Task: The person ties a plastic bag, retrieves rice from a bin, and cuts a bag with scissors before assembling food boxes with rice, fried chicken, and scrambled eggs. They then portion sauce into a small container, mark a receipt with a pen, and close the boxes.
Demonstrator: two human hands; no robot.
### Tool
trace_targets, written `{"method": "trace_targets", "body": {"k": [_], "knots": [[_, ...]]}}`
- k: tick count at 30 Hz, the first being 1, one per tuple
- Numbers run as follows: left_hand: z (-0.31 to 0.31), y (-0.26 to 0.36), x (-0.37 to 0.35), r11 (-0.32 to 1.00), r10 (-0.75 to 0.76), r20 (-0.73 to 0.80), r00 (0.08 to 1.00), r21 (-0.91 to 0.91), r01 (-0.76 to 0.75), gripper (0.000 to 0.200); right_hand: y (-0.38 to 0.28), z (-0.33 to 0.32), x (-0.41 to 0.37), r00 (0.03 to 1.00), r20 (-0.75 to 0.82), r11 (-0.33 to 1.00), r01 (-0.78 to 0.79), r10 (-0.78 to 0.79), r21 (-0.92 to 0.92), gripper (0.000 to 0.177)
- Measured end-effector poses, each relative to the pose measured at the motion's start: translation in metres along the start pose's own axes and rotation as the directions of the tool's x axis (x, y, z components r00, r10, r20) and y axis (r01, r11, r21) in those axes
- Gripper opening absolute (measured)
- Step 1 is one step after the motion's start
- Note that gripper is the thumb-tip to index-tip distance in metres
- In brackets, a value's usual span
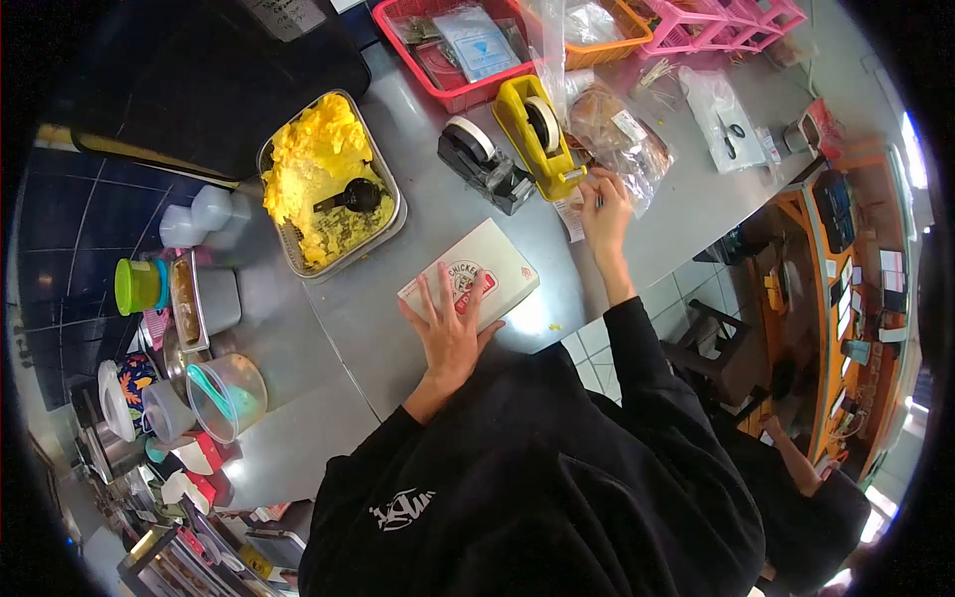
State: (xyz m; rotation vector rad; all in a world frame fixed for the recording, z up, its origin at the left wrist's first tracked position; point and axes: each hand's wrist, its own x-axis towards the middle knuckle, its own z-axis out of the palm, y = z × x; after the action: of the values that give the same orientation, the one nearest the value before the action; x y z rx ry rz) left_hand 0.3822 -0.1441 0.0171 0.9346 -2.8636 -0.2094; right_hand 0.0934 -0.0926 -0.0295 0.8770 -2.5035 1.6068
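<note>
A white cardboard box (509,261) with red and black chicken print lies closed on the steel counter. My left hand (453,333) rests flat on its lid, fingers spread. At the front end of a yellow tape dispenser (527,124), my right hand (607,219) has its fingers pinched together. Whatever they hold is too small to make out. A black tape dispenser (482,164) stands just left of the yellow one. Beneath the right fingers, a small printed paper (570,217) is partly covered.
Left of the box sits a metal pan (393,221) of yellow mash with a black scoop (360,195). A red basket (463,97) of packets is at the back. Scissors (733,139) lie on a plastic bag at the right. Another person's arm (796,463) shows lower right.
</note>
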Motion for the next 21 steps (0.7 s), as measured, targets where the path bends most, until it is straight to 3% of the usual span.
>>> {"method": "trace_targets", "body": {"k": [1,4,7,9,10,11,12,14,17,21], "knots": [[0.002,0.000,0.000,1.000,-0.001,-0.009,1.000,0.009,0.001,0.074,0.004,-0.002,-0.008,1.000,-0.019,0.998,-0.003,0.002,-0.065,0.010],[0.001,0.000,-0.002,1.000,-0.007,-0.009,1.000,0.010,0.007,0.076,0.007,-0.013,-0.028,0.929,0.041,0.921,-0.370,0.368,0.124,0.009],[0.003,0.000,0.001,1.000,-0.016,-0.027,0.999,0.016,0.016,0.078,-0.028,-0.034,-0.045,0.971,0.212,0.968,-0.151,0.107,0.202,0.024],[0.003,0.000,0.000,1.000,-0.007,-0.040,0.999,0.017,0.007,0.078,-0.061,-0.046,-0.061,0.881,0.457,0.951,-0.031,-0.120,0.309,0.046],[0.004,0.000,0.000,1.000,-0.004,-0.048,0.999,0.012,0.004,0.077,-0.061,-0.045,-0.072,0.800,0.583,0.949,-0.056,-0.143,0.310,0.062],[0.004,0.000,0.000,1.000,-0.002,-0.055,0.998,0.007,0.002,0.076,-0.063,-0.040,-0.080,0.768,0.626,0.921,-0.134,-0.137,0.367,0.067],[0.004,0.001,-0.001,1.000,0.002,-0.059,0.998,0.007,-0.002,0.075,-0.064,-0.033,-0.086,0.771,0.630,0.900,-0.211,-0.086,0.382,0.064],[0.003,0.000,0.000,1.000,0.005,-0.064,0.998,0.010,-0.004,0.073,-0.057,-0.019,-0.093,0.817,0.569,0.886,-0.193,-0.092,0.421,0.056],[0.007,0.000,0.002,0.999,-0.003,-0.102,0.995,0.046,0.007,0.070,-0.043,-0.012,-0.096,0.839,0.496,0.923,0.017,-0.223,0.385,0.043],[0.013,0.001,0.000,0.996,0.001,-0.114,0.993,0.093,0.009,0.065,-0.048,-0.015,-0.097,0.870,0.457,0.913,-0.019,-0.186,0.408,0.027]]}}
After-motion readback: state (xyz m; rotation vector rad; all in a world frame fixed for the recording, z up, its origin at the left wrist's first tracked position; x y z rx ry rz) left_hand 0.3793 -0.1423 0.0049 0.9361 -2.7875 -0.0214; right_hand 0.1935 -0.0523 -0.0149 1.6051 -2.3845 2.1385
